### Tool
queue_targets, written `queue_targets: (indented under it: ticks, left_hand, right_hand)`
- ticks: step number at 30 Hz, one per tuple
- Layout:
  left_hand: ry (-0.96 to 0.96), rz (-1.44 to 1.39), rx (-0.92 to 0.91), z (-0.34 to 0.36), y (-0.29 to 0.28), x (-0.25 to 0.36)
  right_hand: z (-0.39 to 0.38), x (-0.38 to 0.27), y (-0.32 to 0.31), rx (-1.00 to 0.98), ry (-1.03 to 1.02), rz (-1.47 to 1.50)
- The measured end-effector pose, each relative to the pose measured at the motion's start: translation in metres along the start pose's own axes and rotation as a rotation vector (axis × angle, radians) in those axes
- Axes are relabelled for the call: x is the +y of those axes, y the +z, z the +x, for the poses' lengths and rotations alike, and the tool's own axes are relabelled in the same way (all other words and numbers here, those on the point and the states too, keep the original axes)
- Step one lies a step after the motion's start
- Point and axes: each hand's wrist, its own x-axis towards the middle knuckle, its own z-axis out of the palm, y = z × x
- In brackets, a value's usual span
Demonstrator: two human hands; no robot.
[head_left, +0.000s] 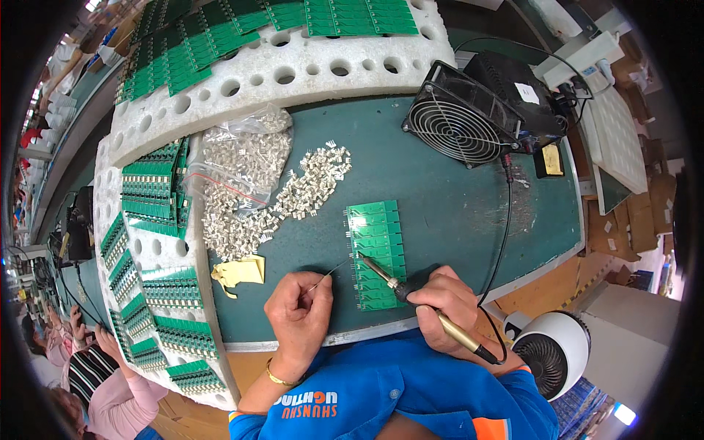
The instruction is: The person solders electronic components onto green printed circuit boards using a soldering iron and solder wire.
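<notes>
A green circuit board panel (379, 227) lies on the green work mat, with small white connectors along its left edge. My right hand (445, 304) is closed round a soldering iron (458, 334), whose tip rests at the panel's left edge, about mid-length. Between the pinched fingers of my left hand (301, 312) is a thin solder wire (323, 281), and its end reaches toward the iron's tip. Whether the wire touches the tip is too small to tell. Left of the panel, a loose pile of small white connectors (312, 183) spreads out from a clear plastic bag (246, 158).
White foam trays (284, 75) hold several green boards at the back and left. A black fan (458, 125) stands at the back right, beside a black box (506, 92). The iron's cable crosses the mat's right side. A yellow cloth (242, 273) lies at left. Another person sits far left.
</notes>
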Motion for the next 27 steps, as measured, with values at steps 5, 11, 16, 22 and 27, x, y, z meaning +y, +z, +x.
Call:
queue_targets:
  ticks: [5, 11, 16, 22, 27]
  left_hand:
    - [0.015, 0.035, 0.0, 0.0, -0.0004, -0.0005]
    - [0.01, 0.041, -0.002, -0.0009, -0.0007, -0.0033]
    - [0.061, 0.074, 0.004, -0.0023, 0.0002, -0.0059]
    - [0.098, 0.12, 0.024, -0.0017, 0.0012, -0.0031]
    - [0.133, 0.131, 0.026, -0.0019, 0.0014, -0.004]
  right_hand:
    - [-0.0008, 0.0015, 0.0008, -0.003, 0.002, -0.004]
    - [-0.0004, 0.002, 0.0018, 0.007, 0.001, 0.003]
    - [-0.0001, 0.0015, 0.0013, -0.005, -0.016, -0.013]
    - [0.0021, 0.0008, 0.0013, -0.013, -0.031, -0.023]
    - [0.0014, 0.0007, 0.0016, -0.018, -0.034, -0.025]
